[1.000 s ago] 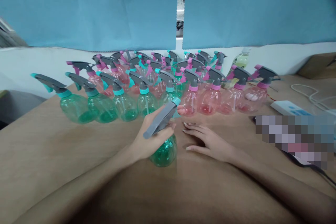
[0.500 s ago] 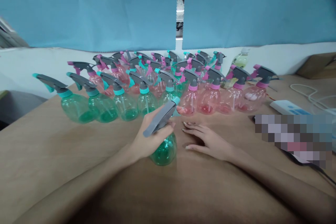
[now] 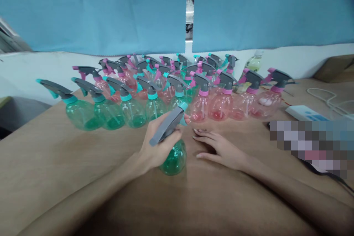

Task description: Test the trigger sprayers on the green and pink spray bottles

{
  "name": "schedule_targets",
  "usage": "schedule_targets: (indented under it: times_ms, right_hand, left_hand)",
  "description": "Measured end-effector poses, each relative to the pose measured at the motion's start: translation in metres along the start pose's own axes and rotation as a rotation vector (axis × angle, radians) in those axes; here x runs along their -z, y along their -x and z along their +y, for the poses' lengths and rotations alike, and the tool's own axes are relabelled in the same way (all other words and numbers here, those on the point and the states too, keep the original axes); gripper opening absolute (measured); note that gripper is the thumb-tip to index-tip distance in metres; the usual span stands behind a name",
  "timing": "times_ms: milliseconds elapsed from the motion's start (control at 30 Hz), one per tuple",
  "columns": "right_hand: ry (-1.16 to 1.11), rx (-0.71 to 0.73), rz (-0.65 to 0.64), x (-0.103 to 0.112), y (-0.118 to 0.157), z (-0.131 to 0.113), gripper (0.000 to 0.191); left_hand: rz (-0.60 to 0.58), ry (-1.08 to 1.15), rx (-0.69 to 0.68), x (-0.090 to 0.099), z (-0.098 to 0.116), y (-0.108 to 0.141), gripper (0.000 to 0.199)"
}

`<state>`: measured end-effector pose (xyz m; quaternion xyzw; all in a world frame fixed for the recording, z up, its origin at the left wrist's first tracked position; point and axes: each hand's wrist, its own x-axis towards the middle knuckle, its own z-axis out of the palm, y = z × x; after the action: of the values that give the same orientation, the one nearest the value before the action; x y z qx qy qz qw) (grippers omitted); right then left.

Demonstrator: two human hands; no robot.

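A green spray bottle [image 3: 173,160] with a grey head and turquoise nozzle stands on the table before me. My left hand [image 3: 158,143] is wrapped round its neck, just under the spray head; the collar is hidden by the fingers. To the right of the bottle, my right hand [image 3: 218,147] lies palm down on the wood, fingers stretched, apart from the bottle and holding nothing. Beyond the hands runs a front row of spray bottles: several green ones [image 3: 135,114] at the left, several pink ones [image 3: 221,108] at the right.
More spray bottles [image 3: 124,75] crowd behind the front row, up to the wall. A bottle with a pale label [image 3: 256,61] stands at back right. On the right are a white power strip [image 3: 304,112], a cable [image 3: 326,96], a blurred-out device [image 3: 312,147] and a brown box [image 3: 336,69].
The fingers of my left hand have shifted slightly at the spray head, which has tilted a little. My right hand stays in place. The view has moved very slightly.
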<state>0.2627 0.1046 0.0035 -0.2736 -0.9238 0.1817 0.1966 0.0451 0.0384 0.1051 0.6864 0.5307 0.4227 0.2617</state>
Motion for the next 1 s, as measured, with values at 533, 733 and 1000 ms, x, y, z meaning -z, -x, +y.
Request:
schedule_targets:
  times_ms: [533, 733, 1000]
  right_hand:
    - [-0.006, -0.015, -0.015, -0.0015, 0.0004, 0.0024, 0.059]
    - [-0.001, -0.017, -0.021, -0.0002, 0.0001, 0.0013, 0.059]
    - [0.000, -0.017, -0.017, -0.0007, 0.0003, 0.0017, 0.060]
  left_hand:
    - [0.015, 0.089, -0.023, 0.0005, 0.0022, -0.0030, 0.011]
    - [0.007, 0.002, 0.004, 0.0021, 0.0012, -0.0041, 0.019]
    - [-0.069, 0.097, 0.026, -0.0014, -0.0005, -0.0048, 0.037]
